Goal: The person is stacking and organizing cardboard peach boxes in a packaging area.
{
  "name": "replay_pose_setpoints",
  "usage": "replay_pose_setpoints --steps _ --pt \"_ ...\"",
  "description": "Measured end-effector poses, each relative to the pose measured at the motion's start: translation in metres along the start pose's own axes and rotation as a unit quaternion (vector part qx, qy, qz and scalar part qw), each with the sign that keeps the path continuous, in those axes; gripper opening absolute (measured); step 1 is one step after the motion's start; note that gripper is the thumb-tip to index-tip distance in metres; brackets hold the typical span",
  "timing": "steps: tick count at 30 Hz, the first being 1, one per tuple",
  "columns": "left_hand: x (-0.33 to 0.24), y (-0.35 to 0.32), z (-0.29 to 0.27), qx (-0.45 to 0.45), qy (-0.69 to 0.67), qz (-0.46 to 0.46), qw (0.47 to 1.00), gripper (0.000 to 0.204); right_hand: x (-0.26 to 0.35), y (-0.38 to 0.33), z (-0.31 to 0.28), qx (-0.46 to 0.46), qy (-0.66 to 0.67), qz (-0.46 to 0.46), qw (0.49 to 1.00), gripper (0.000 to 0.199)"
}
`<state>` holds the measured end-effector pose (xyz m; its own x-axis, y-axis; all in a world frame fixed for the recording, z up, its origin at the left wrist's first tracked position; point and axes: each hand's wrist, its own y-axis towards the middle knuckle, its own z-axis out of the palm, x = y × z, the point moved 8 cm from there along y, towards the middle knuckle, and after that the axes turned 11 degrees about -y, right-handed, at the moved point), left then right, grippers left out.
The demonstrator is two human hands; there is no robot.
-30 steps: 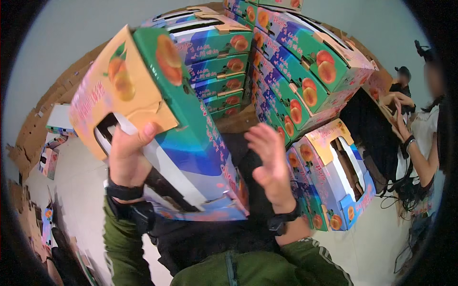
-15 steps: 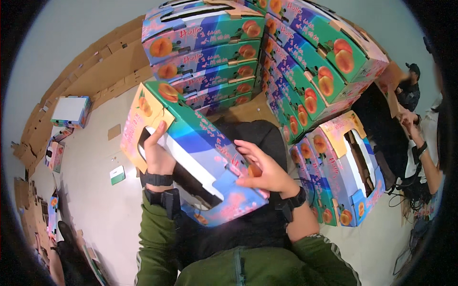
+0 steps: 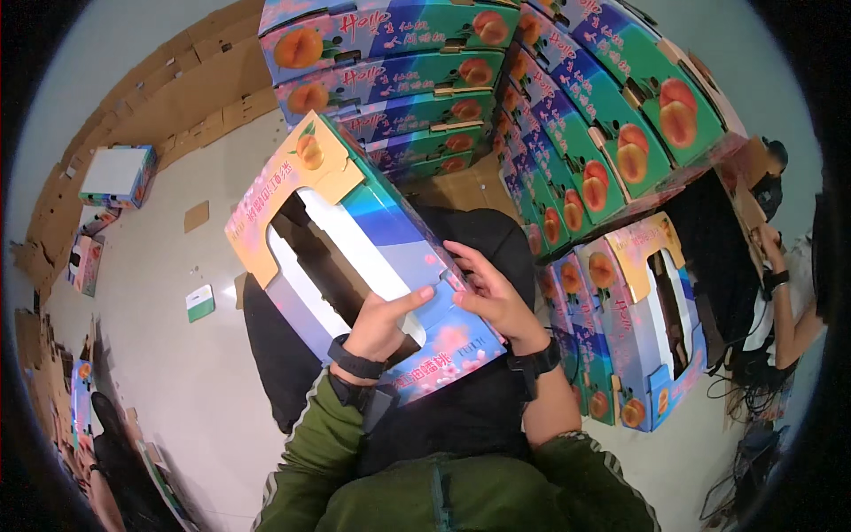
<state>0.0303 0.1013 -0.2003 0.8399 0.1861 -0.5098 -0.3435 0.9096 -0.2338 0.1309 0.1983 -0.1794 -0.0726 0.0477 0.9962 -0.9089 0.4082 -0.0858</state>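
Pale floor (image 3: 195, 372), flattened cardboard (image 3: 177, 97) lined up along the wall beyond the held carton (image 3: 390, 257).

Carton status: at chest front over the black trousers (image 3: 425, 434), tilted, orange end pointing away and left, pink end near. Slot in its top face is open, brown inside (can't tell if it's resting on the lap).

Left hand (image 3: 377, 328): over the near end of the slot, thumb flat on the panel beside it, fingers mostly hidden; looks closed round the slot's rim. Right hand (image 3: 496, 306): on the carton's near right corner, thumb on top, fingers a bit apart down the side, holding that edge.

Step in hand, my read: two-handed handling of the near-end panel. From here the next move calls for the right hand bracing that corner, since the slot's walls look thin and could buckle.

Print: red script plus smaller pinkish characters beside peach pictures on the left stack (image 3: 390, 80) and right stack (image 3: 612, 106), both past the carton. More characters on the carton's orange and pink ends; wording left out. Carton pair (image 3: 634, 328) right of it has similar print.
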Motion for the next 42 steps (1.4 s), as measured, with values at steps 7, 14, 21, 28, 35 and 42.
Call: replay_pose_setpoints --steps 7,14,21,28,35,42 --pt "-0.003 0.000 0.005 0.047 0.054 0.031 0.997 0.053 -0.007 0.002 -0.007 -0.020 -0.052 0.016 0.998 0.084" --pt "-0.005 0.016 0.001 0.008 0.073 0.059 0.996 0.044 -0.016 0.000 -0.015 -0.038 -0.013 -0.008 0.999 0.073" --pt "-0.017 0.016 -0.008 -0.016 0.066 0.049 0.997 0.047 -0.016 -0.021 -0.029 0.007 -0.041 0.021 0.999 0.070" --pt "-0.062 -0.064 -0.011 0.192 -0.165 0.081 0.964 0.073 -0.009 -0.045 -0.014 0.062 -0.034 -0.003 0.997 0.065" --pt "-0.074 -0.098 -0.005 0.247 -0.160 0.133 0.946 0.083 -0.015 -0.035 -0.021 0.053 -0.054 0.024 0.997 0.053" --pt "-0.092 -0.110 -0.004 0.234 0.002 0.165 0.958 0.094 -0.021 -0.041 -0.022 0.042 -0.054 0.024 0.997 0.046"
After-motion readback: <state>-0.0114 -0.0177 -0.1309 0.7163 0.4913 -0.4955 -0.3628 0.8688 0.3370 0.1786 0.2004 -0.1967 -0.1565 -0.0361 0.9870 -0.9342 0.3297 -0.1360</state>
